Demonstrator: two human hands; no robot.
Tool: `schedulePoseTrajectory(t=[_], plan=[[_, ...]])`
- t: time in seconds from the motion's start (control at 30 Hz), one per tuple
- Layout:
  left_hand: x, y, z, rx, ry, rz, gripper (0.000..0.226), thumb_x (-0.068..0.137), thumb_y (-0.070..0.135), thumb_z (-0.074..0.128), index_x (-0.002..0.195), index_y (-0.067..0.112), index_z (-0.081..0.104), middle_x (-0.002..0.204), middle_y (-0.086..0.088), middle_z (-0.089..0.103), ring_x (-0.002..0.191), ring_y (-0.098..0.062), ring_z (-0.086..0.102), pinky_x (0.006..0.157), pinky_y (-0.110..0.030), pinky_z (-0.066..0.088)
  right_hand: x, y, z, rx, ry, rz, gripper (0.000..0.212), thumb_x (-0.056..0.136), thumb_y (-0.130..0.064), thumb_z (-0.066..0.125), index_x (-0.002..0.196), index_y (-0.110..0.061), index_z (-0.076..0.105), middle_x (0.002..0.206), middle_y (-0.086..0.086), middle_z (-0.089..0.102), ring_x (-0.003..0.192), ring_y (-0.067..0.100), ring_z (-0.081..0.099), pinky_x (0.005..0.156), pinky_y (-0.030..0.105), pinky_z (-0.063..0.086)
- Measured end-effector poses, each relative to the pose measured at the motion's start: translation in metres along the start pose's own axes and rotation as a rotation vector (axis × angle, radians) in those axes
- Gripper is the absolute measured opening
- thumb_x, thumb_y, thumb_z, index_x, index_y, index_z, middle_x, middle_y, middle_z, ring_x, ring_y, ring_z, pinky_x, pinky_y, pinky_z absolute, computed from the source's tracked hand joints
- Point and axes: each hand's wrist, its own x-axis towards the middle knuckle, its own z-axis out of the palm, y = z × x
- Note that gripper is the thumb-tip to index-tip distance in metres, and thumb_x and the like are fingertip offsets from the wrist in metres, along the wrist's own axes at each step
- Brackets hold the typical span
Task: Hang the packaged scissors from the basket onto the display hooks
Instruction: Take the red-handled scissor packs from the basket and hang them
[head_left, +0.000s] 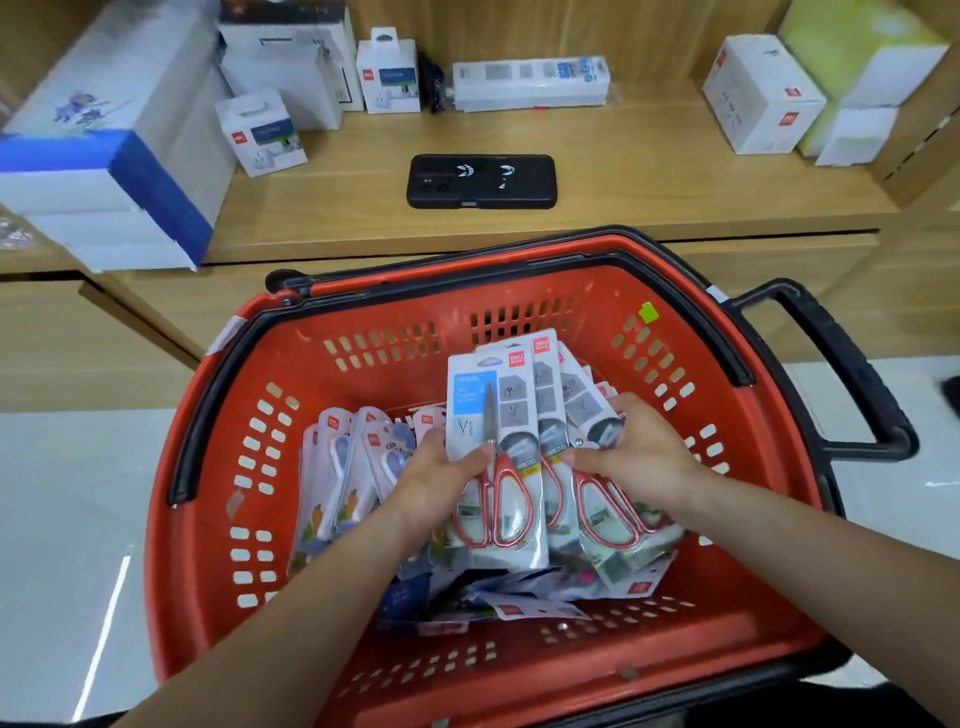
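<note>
Left fingers (475, 460): thumb pinched the front scissors pack (511, 415) near the blade pivot; other fingers hidden behind it.
Right fingers (621, 408): curled over the rear packs (582, 395), thumb on top.
Left hand (441, 483): gripping, at 9 o'clock of the fan.
Right hand (639, 457): gripping, at 3 o'clock.
Packs' place: fanned above the basket's middle, hang holes toward 12 o'clock.
Handling: judged light, stiff card under slick plastic; the fan could slide apart. Take each by its side edges, hole left free.
Basket (395, 338): red, small packets (353, 457) at 9 o'clock inside.
Shelf (649, 176): phone (482, 181) at 12 o'clock.
Hooks: not in view.
</note>
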Motion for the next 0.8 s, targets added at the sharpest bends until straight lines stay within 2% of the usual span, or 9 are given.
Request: schedulePoseTrajectory(t=[0.1,0.23,0.33,0.47,0.53,0.6,0.63,0.7,0.8], plan=[[0.001,-0.002,0.001,-0.049,0.019,0.008,0.065,0.076,0.043,0.082,0.13,0.022,0.055,0.115,0.001,0.078,0.106,-0.025,0.076,0.099,-0.053,0.057,-0.006,-0.003,0.005,0.073,0.044,0.002,0.035,0.082,-0.013,0.085,0.103,-0.025,0.059,0.097,-0.003,0.074,0.091,0.017,0.072,0.091,0.041,0.058],[0.0,0.0,0.004,-0.058,0.0,0.027,0.042,0.094,0.024,0.076,0.132,0.019,0.059,0.115,0.0,0.078,0.107,-0.023,0.075,0.101,-0.05,0.057,-0.011,-0.005,0.009,0.19,0.043,-0.003,0.026,0.085,-0.019,0.083,0.105,-0.02,0.067,0.098,-0.003,0.078,0.091,0.016,0.075,0.091,0.038,0.058],[-0.003,0.002,0.007,-0.038,-0.013,0.019,0.041,0.094,0.031,0.076,0.13,0.021,0.06,0.115,0.003,0.078,0.106,-0.02,0.075,0.102,-0.048,0.057,-0.015,-0.007,0.01,0.228,0.022,-0.036,0.023,0.086,-0.025,0.083,0.104,-0.019,0.071,0.097,-0.006,0.079,0.089,0.011,0.075,0.088,0.035,0.059],[-0.007,0.006,0.009,0.006,-0.079,0.015,0.027,0.097,0.03,0.071,0.122,0.021,0.07,0.109,0.0,0.08,0.103,-0.022,0.077,0.102,-0.048,0.057,-0.013,-0.007,0.001,0.145,0.087,-0.047,0.01,0.092,-0.022,0.077,0.097,-0.015,0.07,0.094,0.0,0.077,0.089,0.021,0.073,0.088,0.043,0.058],[-0.008,0.007,0.007,-0.004,-0.08,0.02,0.027,0.097,0.031,0.072,0.122,0.021,0.071,0.109,-0.001,0.08,0.104,-0.024,0.076,0.103,-0.049,0.056,-0.012,-0.007,-0.005,0.153,0.144,-0.047,0.007,0.096,-0.017,0.072,0.092,-0.012,0.068,0.087,0.005,0.075,0.078,0.024,0.071,0.079,0.046,0.059],[-0.007,0.009,0.002,-0.056,-0.044,0.021,0.04,0.09,0.034,0.078,0.126,0.02,0.069,0.112,-0.003,0.079,0.106,-0.028,0.075,0.103,-0.053,0.055,-0.012,-0.009,-0.012,0.168,0.238,-0.074,0.007,0.098,-0.015,0.069,0.092,-0.014,0.066,0.083,0.005,0.073,0.071,0.022,0.068,0.066,0.038,0.054],[-0.006,0.01,-0.002,-0.087,-0.018,0.013,0.047,0.087,0.036,0.08,0.129,0.02,0.066,0.113,-0.004,0.079,0.106,-0.029,0.075,0.103,-0.055,0.055,-0.012,-0.01,-0.014,0.18,0.288,-0.093,0.006,0.098,-0.015,0.068,0.093,-0.015,0.065,0.084,0.005,0.073,0.072,0.023,0.067,0.064,0.036,0.051],[-0.007,0.012,-0.007,-0.131,0.03,0.025,0.043,0.091,0.028,0.078,0.13,0.02,0.064,0.112,-0.005,0.079,0.104,-0.03,0.076,0.101,-0.055,0.056,-0.008,-0.012,-0.019,0.242,0.328,-0.112,0.005,0.1,-0.017,0.066,0.095,-0.017,0.065,0.09,0.004,0.075,0.079,0.022,0.071,0.069,0.038,0.056],[-0.013,0.017,-0.003,-0.139,0.049,0.039,0.042,0.095,0.025,0.075,0.134,0.023,0.061,0.114,-0.005,0.079,0.103,-0.029,0.077,0.098,-0.054,0.058,-0.007,-0.014,-0.017,0.31,0.245,-0.125,0.006,0.101,-0.023,0.064,0.1,-0.019,0.069,0.094,0.0,0.078,0.088,0.021,0.075,0.082,0.043,0.06]])
